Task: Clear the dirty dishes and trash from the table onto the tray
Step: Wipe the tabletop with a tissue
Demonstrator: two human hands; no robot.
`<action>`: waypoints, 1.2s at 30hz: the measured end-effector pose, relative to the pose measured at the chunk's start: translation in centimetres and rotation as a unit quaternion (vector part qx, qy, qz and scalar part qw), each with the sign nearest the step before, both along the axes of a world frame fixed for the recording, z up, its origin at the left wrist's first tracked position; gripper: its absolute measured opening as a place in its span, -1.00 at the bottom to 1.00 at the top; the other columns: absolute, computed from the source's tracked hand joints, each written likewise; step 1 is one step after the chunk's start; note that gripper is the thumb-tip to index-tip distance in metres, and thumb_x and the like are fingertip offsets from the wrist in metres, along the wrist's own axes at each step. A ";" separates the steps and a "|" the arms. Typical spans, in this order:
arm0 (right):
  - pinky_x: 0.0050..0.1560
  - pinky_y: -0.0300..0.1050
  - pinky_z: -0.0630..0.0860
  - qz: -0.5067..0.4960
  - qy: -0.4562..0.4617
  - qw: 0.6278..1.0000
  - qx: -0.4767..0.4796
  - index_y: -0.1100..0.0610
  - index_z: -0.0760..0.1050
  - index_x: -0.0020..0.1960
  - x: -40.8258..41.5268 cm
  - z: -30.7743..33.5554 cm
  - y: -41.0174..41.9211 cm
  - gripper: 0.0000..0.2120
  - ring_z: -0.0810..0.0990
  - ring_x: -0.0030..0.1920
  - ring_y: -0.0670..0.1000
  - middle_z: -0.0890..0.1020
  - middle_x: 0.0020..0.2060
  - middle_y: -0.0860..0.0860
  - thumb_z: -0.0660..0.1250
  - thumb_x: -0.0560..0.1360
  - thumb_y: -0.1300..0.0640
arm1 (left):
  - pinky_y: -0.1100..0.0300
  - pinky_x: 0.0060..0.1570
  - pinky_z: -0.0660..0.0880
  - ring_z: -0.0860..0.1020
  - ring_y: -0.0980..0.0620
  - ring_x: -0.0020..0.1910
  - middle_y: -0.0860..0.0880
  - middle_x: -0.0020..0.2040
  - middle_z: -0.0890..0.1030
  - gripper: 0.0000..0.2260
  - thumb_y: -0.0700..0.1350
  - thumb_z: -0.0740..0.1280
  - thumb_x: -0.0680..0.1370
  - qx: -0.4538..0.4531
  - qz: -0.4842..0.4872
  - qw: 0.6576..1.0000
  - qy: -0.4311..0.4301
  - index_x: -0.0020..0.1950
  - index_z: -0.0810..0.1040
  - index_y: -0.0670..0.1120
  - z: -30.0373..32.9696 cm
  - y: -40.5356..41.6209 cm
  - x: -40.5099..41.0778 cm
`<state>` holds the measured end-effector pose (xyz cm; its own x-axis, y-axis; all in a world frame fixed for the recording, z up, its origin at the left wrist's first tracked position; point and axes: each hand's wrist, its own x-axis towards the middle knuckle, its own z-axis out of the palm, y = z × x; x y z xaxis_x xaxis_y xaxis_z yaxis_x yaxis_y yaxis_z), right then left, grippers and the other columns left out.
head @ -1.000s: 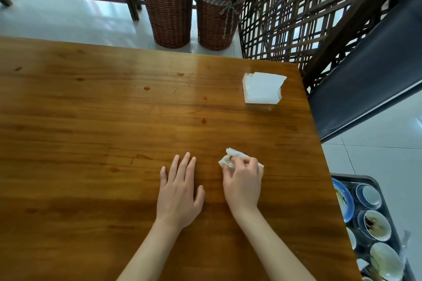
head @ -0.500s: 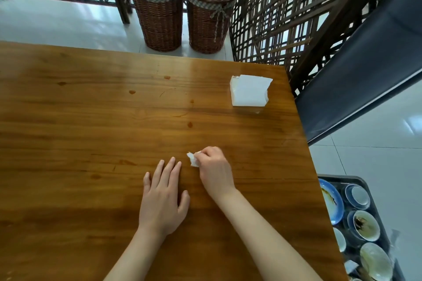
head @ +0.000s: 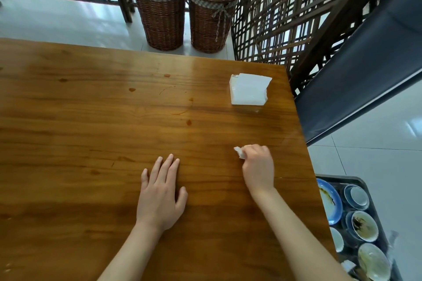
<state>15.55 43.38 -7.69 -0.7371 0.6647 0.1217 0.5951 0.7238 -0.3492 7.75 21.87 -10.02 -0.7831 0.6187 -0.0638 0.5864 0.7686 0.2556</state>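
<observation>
Table of polished wood fills most of my view, marked with a few small reddish-brown spots toward its far side. My left hand lies flat on it, palm down, fingers straight and close together, thumb out to the side. My right hand is curled into a loose fist around a crumpled white tissue, whose end sticks out past my knuckles and sits on or just above the wood; I cannot tell which. A stack of clean white napkins rests near the table's far right corner, well apart from both hands. Down on the floor beside the table's right edge stands the dark tray, already loaded with a blue plate and several stained bowls. Two lidded wicker baskets stand beyond the far edge.
</observation>
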 end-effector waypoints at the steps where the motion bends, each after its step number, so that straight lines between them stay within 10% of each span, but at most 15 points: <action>1: -0.09 -0.21 0.47 0.026 -0.005 1.000 -0.008 0.22 0.61 0.06 -0.3 0.1 -1.3 -0.80 0.55 -0.03 0.04 0.66 -0.04 0.07 0.27 0.51 0.33 | -0.10 0.38 0.06 0.24 -0.09 0.46 -0.05 0.45 0.34 -0.45 0.12 0.14 0.49 0.000 0.001 1.000 0.000 0.45 0.33 -0.05 0.0 0.0 0.0; 6: -0.40 -0.21 0.58 0.175 0.017 0.984 -0.009 0.24 0.67 -0.15 0.0 0.6 -4.9 -0.85 0.61 -0.25 0.04 0.68 -0.24 0.06 0.52 0.28 0.33 | -0.13 0.37 0.10 0.27 -0.11 0.45 -0.06 0.44 0.36 -0.45 0.11 0.17 0.47 0.006 0.008 1.000 0.003 0.43 0.37 -0.06 0.2 0.1 0.2; 14: -0.20 -0.20 0.48 -0.026 -0.049 0.998 0.019 0.25 0.61 0.07 3.2 0.9 0.2 -0.82 0.56 -0.04 0.09 0.67 -0.08 0.11 0.33 0.49 0.29 | -0.13 0.41 0.06 0.20 -0.08 0.48 -0.04 0.46 0.32 -0.45 0.11 0.15 0.49 0.025 0.006 1.000 -0.008 0.45 0.33 -0.05 0.0 0.1 0.1; 21: -0.20 -0.26 0.54 0.110 -0.022 0.993 -0.040 0.19 0.65 -0.09 3.9 1.4 -2.4 -0.84 0.61 -0.12 0.00 0.67 -0.17 0.03 0.46 0.35 0.35 | -0.10 0.41 0.04 0.18 -0.05 0.49 -0.01 0.47 0.30 -0.45 0.13 0.12 0.49 0.020 0.011 1.000 -0.016 0.46 0.32 -0.02 0.2 0.0 0.2; 27: -0.12 -0.31 0.39 -0.090 -0.021 0.995 -0.049 0.21 0.60 0.10 5.2 1.2 2.1 -0.80 0.51 0.00 0.00 0.62 0.00 0.08 0.27 0.54 0.24 | -0.07 0.40 0.06 0.20 -0.04 0.48 0.01 0.47 0.31 -0.43 0.18 0.03 0.49 0.006 0.009 1.000 -0.021 0.46 0.32 0.00 0.2 0.0 0.0; 36: -0.10 -0.32 0.43 0.065 0.001 0.996 -0.061 0.20 0.64 0.01 -1.4 0.3 -3.3 -0.86 0.55 -0.02 -0.01 0.64 -0.07 0.05 0.33 0.50 0.25 | -0.08 0.37 0.12 0.29 -0.05 0.44 0.01 0.43 0.38 -0.47 0.15 0.15 0.48 0.009 0.016 1.000 -0.025 0.42 0.38 0.00 0.5 0.4 0.2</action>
